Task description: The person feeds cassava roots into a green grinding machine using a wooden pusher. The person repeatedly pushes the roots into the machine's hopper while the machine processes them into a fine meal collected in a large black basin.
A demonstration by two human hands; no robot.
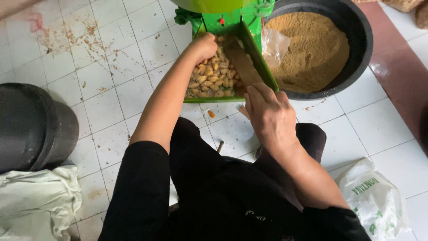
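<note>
A green machine (232,18) stands on the white tiled floor with a sloped green feed tray (261,64) full of pale yellow-brown chunks (213,78). My left hand (203,47) reaches into the top of the tray, fingers curled among the chunks near the machine's mouth. My right hand (267,114) rests at the tray's lower right corner, fingers bent against its edge; whether it grips anything I cannot tell. Black trousers and sleeves fill the bottom of the view.
A big black basin (363,49) of fine brown powder (312,49) sits right of the machine, with clear plastic (274,44) at its rim. A black bucket (31,127) lies at left above white cloth (38,203). A white printed bag (376,201) lies lower right.
</note>
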